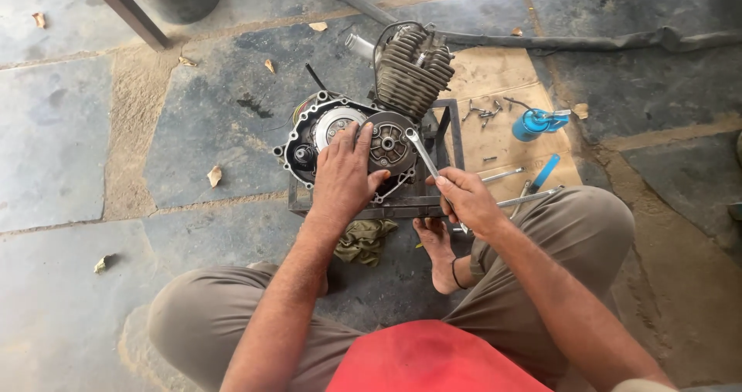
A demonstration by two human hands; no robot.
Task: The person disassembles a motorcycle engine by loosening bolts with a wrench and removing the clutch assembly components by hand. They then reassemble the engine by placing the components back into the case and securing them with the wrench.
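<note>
Left hand (344,177) lies flat, fingers spread, on the round metal clutch (386,141) of the finned engine (410,71); right hand (464,199) grips a slim steel spanner (423,154) beside it, over stone floor (62,129).

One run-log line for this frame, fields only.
left hand: flat on engine clutch | right hand: gripping spanner at clutch | engine: on metal stand

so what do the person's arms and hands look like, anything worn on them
Both arms are bare to above the elbow, no sleeves, gloves, watch or rings visible on the left hand or right hand. Clothing nearby: red top, khaki trousers.
</note>
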